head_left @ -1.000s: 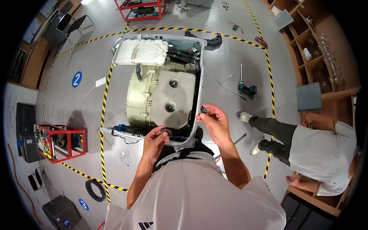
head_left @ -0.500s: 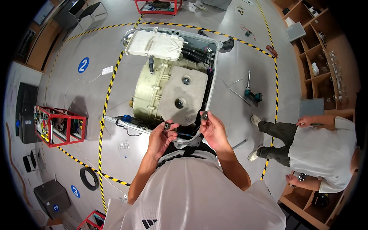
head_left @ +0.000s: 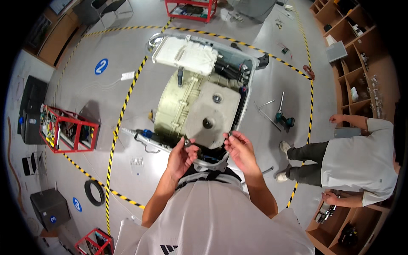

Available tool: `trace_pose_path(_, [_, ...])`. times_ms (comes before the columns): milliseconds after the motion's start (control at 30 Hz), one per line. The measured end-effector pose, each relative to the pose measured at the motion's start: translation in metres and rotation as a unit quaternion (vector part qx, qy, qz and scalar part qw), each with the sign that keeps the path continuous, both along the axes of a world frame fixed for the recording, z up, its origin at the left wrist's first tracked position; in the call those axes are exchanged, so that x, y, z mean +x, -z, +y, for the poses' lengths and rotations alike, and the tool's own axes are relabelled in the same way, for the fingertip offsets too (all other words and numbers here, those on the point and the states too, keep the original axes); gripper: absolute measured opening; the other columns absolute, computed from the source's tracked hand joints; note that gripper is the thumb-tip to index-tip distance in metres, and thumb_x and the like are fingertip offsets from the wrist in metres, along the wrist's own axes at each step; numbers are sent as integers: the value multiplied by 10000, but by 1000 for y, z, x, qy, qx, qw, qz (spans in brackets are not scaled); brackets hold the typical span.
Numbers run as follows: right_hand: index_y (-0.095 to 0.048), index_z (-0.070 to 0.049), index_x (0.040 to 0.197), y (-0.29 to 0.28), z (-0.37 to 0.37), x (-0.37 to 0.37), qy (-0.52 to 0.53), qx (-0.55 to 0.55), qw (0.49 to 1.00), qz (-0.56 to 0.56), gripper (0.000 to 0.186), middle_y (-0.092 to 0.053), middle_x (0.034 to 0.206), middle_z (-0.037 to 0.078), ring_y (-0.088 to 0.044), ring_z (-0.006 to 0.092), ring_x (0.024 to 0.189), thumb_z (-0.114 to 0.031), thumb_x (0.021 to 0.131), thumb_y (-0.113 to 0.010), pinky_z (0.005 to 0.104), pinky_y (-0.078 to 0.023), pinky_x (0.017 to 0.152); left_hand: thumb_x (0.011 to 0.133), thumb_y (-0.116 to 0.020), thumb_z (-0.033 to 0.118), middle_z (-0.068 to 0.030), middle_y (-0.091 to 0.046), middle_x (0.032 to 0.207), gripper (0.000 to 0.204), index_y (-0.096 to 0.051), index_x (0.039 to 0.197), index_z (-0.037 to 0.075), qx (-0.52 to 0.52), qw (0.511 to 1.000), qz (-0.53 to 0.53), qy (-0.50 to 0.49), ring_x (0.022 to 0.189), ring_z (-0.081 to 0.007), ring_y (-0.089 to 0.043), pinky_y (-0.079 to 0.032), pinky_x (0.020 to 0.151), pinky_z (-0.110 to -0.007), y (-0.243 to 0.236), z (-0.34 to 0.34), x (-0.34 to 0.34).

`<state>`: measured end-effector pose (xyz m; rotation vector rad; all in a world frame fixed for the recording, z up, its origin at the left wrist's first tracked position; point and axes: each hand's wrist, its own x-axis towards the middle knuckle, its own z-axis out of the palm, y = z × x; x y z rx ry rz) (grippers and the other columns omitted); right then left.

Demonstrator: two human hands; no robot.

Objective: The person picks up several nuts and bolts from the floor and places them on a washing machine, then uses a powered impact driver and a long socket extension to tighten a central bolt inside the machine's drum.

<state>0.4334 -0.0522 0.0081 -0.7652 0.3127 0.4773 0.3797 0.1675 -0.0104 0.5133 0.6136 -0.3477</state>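
Between the thumb and fingers of my left hand (head_left: 180,160) is a small dark round piece (head_left: 187,143), too small to name surely. My right hand (head_left: 242,152) pinches a similar small dark piece (head_left: 230,134). Both hands are over the near end of an opened washing machine (head_left: 247,95). Inside it, a grey concrete counterweight (head_left: 204,106) with two round holes covers part of the cream plastic tub (head_left: 170,106). A white plastic detergent drawer housing (head_left: 185,55) lies at the far end, with a short dark hose (head_left: 180,77) below it.
A green cordless drill (head_left: 285,121) and metal rods (head_left: 269,118) lie on the floor to the right. Further right stands another person (head_left: 357,157) by wooden shelves (head_left: 357,80). On the left are a red tool cart (head_left: 76,134) and a black ring (head_left: 94,193).
My view has shifted, so the machine appears lower and further right. Both hands keep their small pieces; the right one has turned inward. The other person's far hand has moved to the shelves.
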Motion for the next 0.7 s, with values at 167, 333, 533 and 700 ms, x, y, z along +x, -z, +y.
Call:
trace_pose_path(167, [-567,-49,985,1,2,7,-5,19,1000,-5,141,-618,1012,140,-606,160,805,-49,845,-586,277,-496,714,941,-416,370,-14,-450,658,420,-490,1136,6,-125,987,-99,-10,614,-125,-411,-364,581,-249,-5,1,4])
trace_pose_path(333, [-571,-45,998,-1,10,8,-11,1,1000,-5,152,-617,999,104,-601,174,821,-59,848,-588,280,-494,720,935,-420,285,-46,-518,703,370,-486,1166,3,-117,986,-113,-23,621,-147,-441,-385,608,-272,-13,-2,8])
trace_pose_path(533, [-572,-32,1016,11,10,17,-29,31,999,13,168,-613,948,75,-595,181,855,-76,855,-587,279,-494,736,919,-442,261,-96,-605,811,329,-502,1123,11,-89,993,-62,-44,650,-149,-522,-455,632,-278,4,8,5])
trace_pose_path(700, [-560,3,1023,38,6,36,-28,-76,996,26,192,-604,935,90,-597,195,891,-77,852,-591,293,-493,767,915,-451,273,-67,-593,795,329,-517,1111,18,20,998,18,-55,641,-125,-526,-477,641,-251,24,15,-3])
